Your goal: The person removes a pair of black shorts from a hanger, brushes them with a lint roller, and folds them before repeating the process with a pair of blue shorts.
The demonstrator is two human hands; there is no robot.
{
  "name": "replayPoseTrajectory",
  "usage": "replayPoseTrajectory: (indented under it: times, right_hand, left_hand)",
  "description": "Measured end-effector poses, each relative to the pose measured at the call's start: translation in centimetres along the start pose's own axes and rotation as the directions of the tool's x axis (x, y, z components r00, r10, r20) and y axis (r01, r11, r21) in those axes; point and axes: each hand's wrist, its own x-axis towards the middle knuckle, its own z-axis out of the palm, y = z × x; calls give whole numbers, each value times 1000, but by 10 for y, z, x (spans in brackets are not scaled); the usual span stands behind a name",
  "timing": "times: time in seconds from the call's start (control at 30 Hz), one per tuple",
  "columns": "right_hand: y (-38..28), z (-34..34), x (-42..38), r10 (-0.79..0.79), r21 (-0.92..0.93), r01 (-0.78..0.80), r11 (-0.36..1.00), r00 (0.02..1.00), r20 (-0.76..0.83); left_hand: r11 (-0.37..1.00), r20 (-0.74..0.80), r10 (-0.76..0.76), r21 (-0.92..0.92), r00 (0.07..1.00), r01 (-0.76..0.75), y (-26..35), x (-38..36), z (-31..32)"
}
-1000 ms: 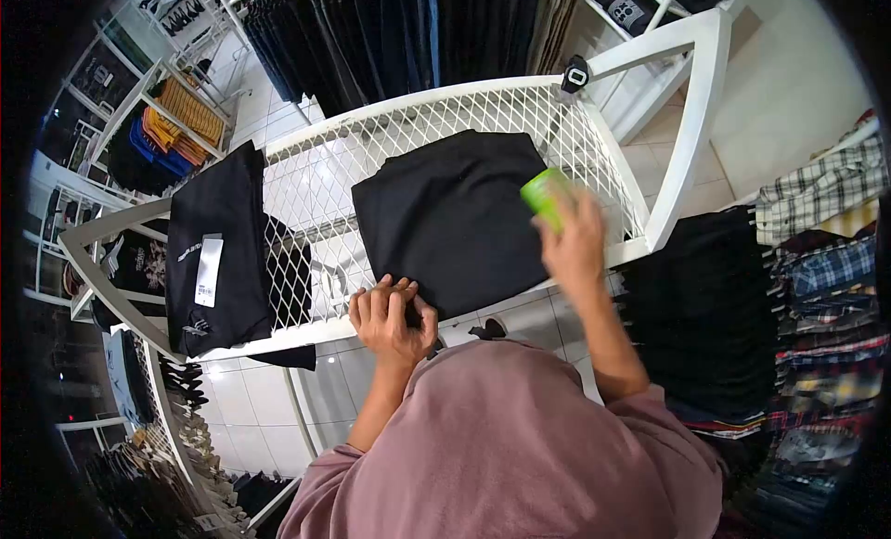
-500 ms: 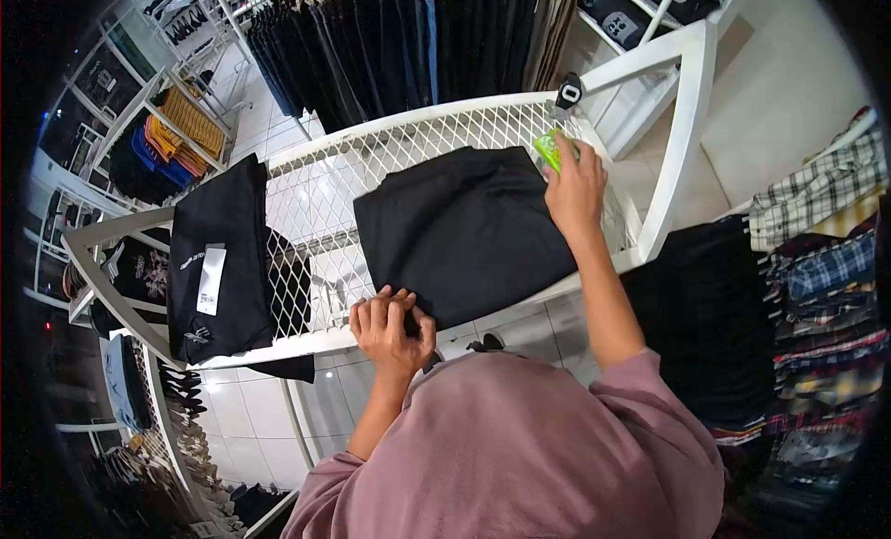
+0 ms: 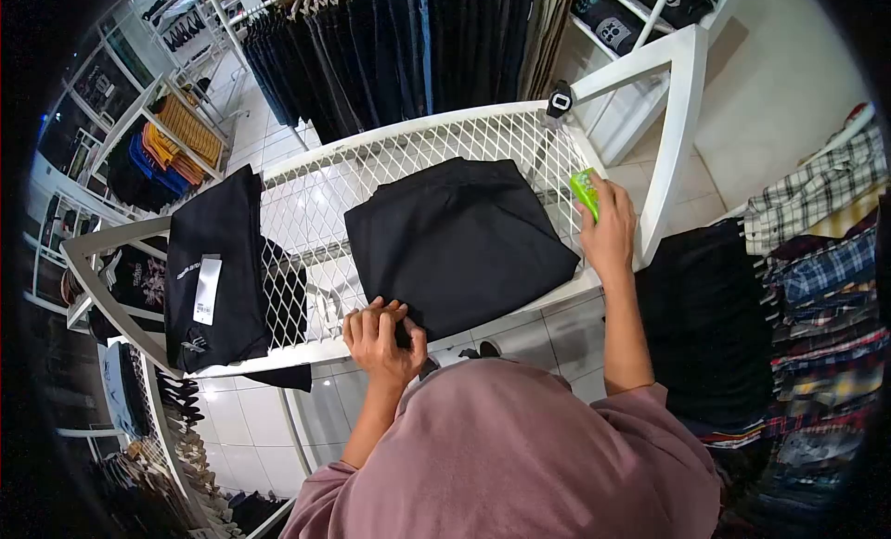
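Second folded black garment [image 3: 215,261] with white tag [image 3: 207,289] lies at left end of white mesh table [image 3: 325,210]. Rail of dark hanging trousers [image 3: 418,47] runs across top of frame; small black clip device [image 3: 559,101] sits on table's far rim. Plaid shirts [image 3: 821,261] hang at right edge; orange and blue folded stacks [image 3: 167,140] on shelf, upper left.

loose mauve long-sleeved top [image 3: 520,455]

black garment [image 3: 455,233]: matt cloth, pretty smooth
green thing [image 3: 586,192]: glossy plastic, looks like
rack top [image 3: 408,154]: white painted metal mesh
floor tiles [image 3: 251,418]: shiny white
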Motion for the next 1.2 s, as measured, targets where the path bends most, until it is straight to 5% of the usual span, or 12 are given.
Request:
replayPoseTrajectory:
  times: [0.1, 0.17, 0.23, 0.3, 0.4, 0.6, 0.7, 0.83, 0.97, 1.03, 1.2]
  right_hand:
    - [1, 2, -14, 30, 85, -39, 996, 993, 110]
    - [-11, -3, -22, -52, -174, 39, 984, 996, -70]
    - [-27, -27, -29, -42, -96, 32, 995, 994, -104]
    - [-51, -58, -40, -253, 163, 236, 958, 963, 92]
    - [-44, -51, -62, -399, 329, 293, 898, 859, 322]
    - [-37, -59, -53, -320, 455, 83, 886, 821, 473]
    - [-29, -54, -46, -382, 453, 148, 879, 787, 484]
    - [-56, -62, -4, -483, 285, 464, 839, 875, -3]
    - [-83, -48, 55, -323, 503, 412, 760, 910, -258]
    - [-100, -57, 79, -302, 503, 516, 694, 842, -447]
    - [-123, -105, 85, -131, 572, 505, 647, 812, -569]
  left_hand:
    - [1000, 41, -5, -20, 999, 6, -1, -1, -2]
    - [999, 69, 11, -32, 998, -8, -1, 1, -8]
    - [999, 94, 26, -38, 995, -22, -2, 6, -19]
    - [977, 269, 45, -213, 962, 14, -1, 13, -38]
    - [976, 383, 88, -216, 920, -4, -18, 16, -49]
    - [974, 462, 133, -224, 877, -30, -18, 30, -61]
    - [969, 475, 143, -247, 868, -25, -29, 39, -62]
    - [932, 238, 31, -358, 971, 58, -38, 72, -48]
    - [872, -138, 22, -482, 990, -86, -41, 152, -32]
    - [836, -227, -43, -542, 973, -90, -32, 182, -36]
    - [771, -394, -70, -604, 916, -200, -4, 199, -76]
